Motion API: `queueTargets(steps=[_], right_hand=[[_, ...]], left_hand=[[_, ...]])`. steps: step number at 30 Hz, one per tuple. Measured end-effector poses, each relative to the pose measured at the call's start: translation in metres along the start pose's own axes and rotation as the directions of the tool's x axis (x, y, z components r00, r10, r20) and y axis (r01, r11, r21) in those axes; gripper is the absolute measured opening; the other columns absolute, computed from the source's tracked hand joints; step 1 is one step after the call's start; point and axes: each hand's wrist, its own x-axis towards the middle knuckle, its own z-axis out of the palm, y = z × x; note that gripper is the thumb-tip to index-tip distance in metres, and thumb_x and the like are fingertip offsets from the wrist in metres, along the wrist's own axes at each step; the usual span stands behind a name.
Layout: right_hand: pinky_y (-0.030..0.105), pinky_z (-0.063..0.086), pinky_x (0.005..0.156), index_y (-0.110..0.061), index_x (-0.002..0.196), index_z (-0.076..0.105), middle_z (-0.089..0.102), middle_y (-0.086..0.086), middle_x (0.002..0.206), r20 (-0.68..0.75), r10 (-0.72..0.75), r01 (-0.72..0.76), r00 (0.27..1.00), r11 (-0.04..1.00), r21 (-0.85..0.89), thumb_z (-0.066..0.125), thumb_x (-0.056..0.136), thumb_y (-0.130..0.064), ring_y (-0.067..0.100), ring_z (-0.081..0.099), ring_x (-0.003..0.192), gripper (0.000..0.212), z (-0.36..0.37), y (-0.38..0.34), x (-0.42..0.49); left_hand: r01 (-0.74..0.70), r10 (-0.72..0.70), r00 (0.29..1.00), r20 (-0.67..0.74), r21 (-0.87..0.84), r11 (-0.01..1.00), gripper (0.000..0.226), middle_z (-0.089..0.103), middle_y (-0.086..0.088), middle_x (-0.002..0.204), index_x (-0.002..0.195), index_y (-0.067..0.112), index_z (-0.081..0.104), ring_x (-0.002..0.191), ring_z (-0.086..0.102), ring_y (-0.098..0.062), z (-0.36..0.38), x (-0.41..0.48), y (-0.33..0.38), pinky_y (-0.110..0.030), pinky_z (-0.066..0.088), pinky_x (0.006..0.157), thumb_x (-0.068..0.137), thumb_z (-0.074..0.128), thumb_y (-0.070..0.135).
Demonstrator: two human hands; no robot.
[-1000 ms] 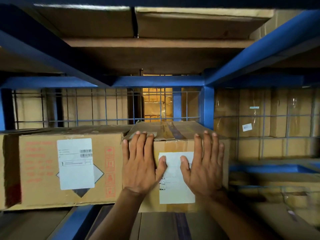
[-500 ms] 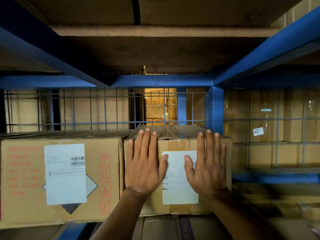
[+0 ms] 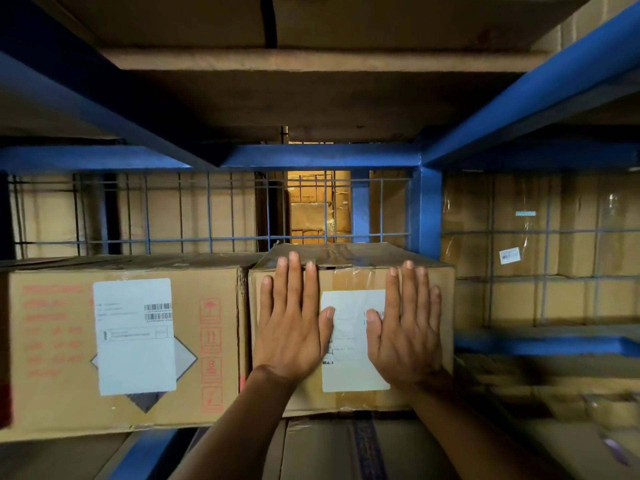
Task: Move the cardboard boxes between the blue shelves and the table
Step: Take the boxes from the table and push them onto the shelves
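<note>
item: small brown cardboard box with white paper label (image 3: 349,282), on the blue steel shelf (image 3: 429,216), its left side touching a larger brown cardboard box with red print (image 3: 52,341). left hand (image 3: 292,327) and right hand (image 3: 407,327): both flat, fingers straight, palms pressed on the front face either side of the label, nothing gripped. box lies directly ahead of both hands, equally near, long axis apparently running back toward the blue wire mesh (image 3: 207,209). likely step: push straight in.
</note>
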Motion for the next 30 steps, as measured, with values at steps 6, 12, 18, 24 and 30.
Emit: queueTargets(steps=[6, 12, 18, 24, 30], right_hand=[[0.051, 0.014, 0.121, -0.009, 0.156, 0.005, 0.005, 0.015, 0.164, 0.321, 0.048, -0.034, 0.946, 0.998, -0.049, 0.026, 0.099, -0.047, 0.032, 0.003, 0.152, 0.072, -0.032, 0.001, -0.002], [0.048, 0.002, 0.123, -0.018, 0.156, -0.016, -0.034, 0.007, 0.155, 0.712, 0.047, -0.068, 0.7, 0.998, 0.0, 0.043, 0.099, -0.044, 0.029, -0.018, 0.15, 0.086, -0.098, -0.001, 0.018], [0.043, 0.029, 0.115, -0.009, 0.151, 0.029, 0.035, 0.015, 0.154, 0.684, 0.094, -0.121, 0.724, 0.993, -0.009, 0.04, 0.101, -0.044, 0.031, 0.032, 0.141, 0.062, -0.156, -0.002, 0.016], [0.037, 0.048, 0.084, -0.014, 0.119, 0.06, 0.061, 0.007, 0.119, 0.601, 0.109, -0.098, 0.792, 0.994, -0.052, 0.04, 0.101, -0.039, 0.027, 0.059, 0.106, 0.036, -0.203, -0.006, 0.029], [0.039, 0.05, 0.088, -0.011, 0.118, 0.061, 0.061, 0.011, 0.119, 0.542, 0.121, -0.083, 0.831, 0.992, -0.094, 0.035, 0.103, -0.037, 0.03, 0.059, 0.106, 0.04, -0.25, -0.024, 0.033]], left_hand=[[0.219, -0.204, 0.94, 0.274, -0.024, 0.975, 0.068, -0.025, -0.017, 0.157, 0.151, 0.008, -0.016, 0.144, -0.023, -0.033, -0.035, -0.008, 0.029, -0.052, 0.001, 0.119, 0.103, 0.019, 0.04], [0.184, -0.113, 0.806, 0.581, -0.064, 0.981, 0.079, -0.034, -0.016, 0.153, 0.149, 0.009, -0.023, 0.143, -0.023, -0.037, -0.093, -0.024, 0.034, -0.052, 0.006, 0.119, 0.1, 0.037, 0.027], [0.195, -0.132, 0.82, 0.558, -0.055, 0.979, 0.063, -0.019, -0.015, 0.159, 0.153, 0.009, -0.01, 0.146, -0.014, -0.034, -0.149, -0.034, 0.046, -0.05, 0.002, 0.12, 0.103, 0.023, 0.029], [0.109, -0.08, 0.916, 0.394, -0.05, 0.993, 0.045, 0.051, -0.013, 0.136, 0.136, 0.008, 0.044, 0.128, 0.044, -0.03, -0.195, -0.027, 0.047, -0.043, 0.031, 0.11, 0.102, 0.026, 0.032], [0.009, 0.021, 0.971, 0.24, -0.124, 0.992, 0.037, 0.061, -0.013, 0.116, 0.118, 0.007, 0.056, 0.106, 0.055, -0.032, -0.223, -0.022, 0.042, -0.037, 0.042, 0.089, 0.102, 0.032, 0.03]])
